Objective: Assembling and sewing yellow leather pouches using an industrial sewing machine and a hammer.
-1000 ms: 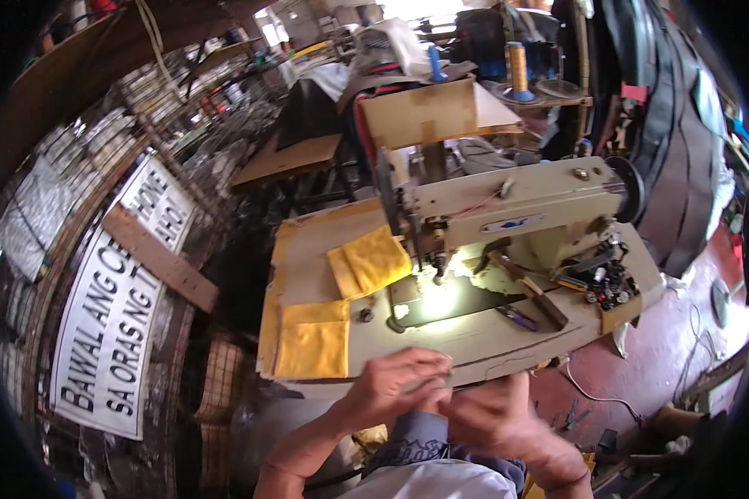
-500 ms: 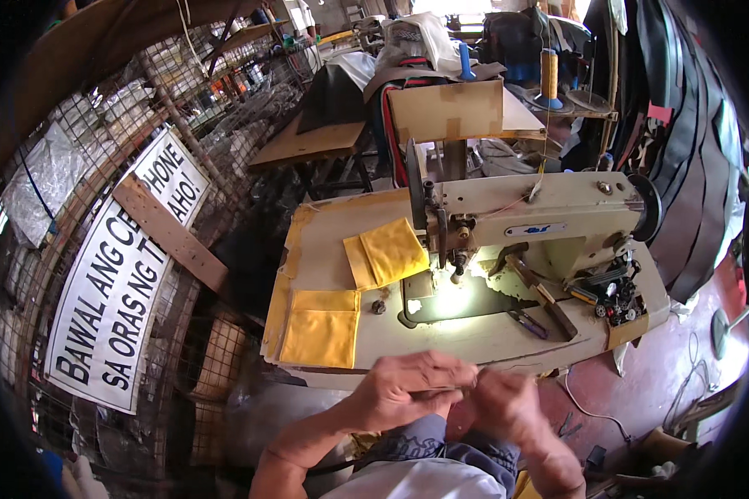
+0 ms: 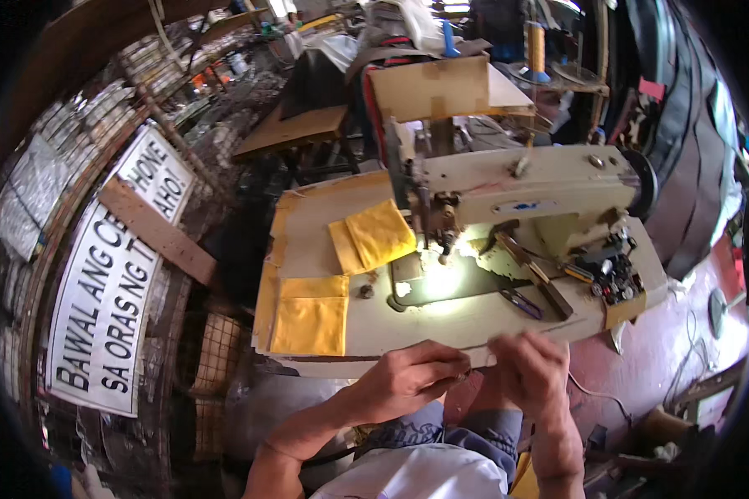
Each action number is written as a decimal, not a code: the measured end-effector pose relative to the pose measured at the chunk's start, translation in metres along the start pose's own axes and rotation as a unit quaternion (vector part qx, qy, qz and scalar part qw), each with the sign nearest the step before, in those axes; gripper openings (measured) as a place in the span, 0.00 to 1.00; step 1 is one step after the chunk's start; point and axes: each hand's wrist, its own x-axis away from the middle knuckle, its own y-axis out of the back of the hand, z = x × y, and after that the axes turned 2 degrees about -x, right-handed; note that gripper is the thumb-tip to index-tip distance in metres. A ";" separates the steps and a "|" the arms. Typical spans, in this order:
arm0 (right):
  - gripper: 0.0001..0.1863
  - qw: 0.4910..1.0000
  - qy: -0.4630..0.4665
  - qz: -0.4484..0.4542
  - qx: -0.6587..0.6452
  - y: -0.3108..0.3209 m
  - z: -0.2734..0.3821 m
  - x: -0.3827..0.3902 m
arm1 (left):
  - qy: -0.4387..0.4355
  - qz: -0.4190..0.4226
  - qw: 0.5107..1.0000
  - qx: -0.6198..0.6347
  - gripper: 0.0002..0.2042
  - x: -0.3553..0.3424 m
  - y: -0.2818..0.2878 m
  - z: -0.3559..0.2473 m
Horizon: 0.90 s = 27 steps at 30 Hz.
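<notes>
My left hand (image 3: 414,372) is closed in a pinch above my lap, at the table's front edge. Something small and dark may show at its fingertips, too small to name. Close beside it, my right hand (image 3: 534,372) has its fingers curled inward, slightly smeared; what they hold, if anything, is hidden. A small gap separates the two hands. Beyond them stands a cream sewing machine (image 3: 549,179), its lamp lighting the needle area. Left of the needle lie two folded yellow fabric pieces, one nearer (image 3: 310,318) and one farther (image 3: 376,237), both untouched.
A hammer (image 3: 534,270) and small purple-handled snips (image 3: 522,303) lie right of the needle. An open box of small metal parts (image 3: 620,279) sits at the table's right end. Wire mesh with a white sign (image 3: 100,312) borders the left. Thread spools (image 3: 535,50) stand behind.
Both hands have risen slightly toward the table edge and moved apart, the right one shifting rightward. The whole view has shifted a little. The yellow fabric pieces stay in place on the table.
</notes>
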 end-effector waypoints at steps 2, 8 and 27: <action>0.21 0.999 -0.010 0.010 -0.035 -0.025 -0.023 0.010 | 0.048 0.015 0.998 0.049 0.14 0.003 0.005 -0.009; 0.16 0.993 0.082 0.035 -0.077 -0.013 0.006 0.002 | 0.059 -0.035 0.996 -0.058 0.14 -0.009 -0.001 0.013; 0.11 0.995 0.049 0.011 -0.086 -0.004 -0.012 0.021 | 0.066 -0.013 0.996 -0.061 0.15 -0.020 -0.021 0.008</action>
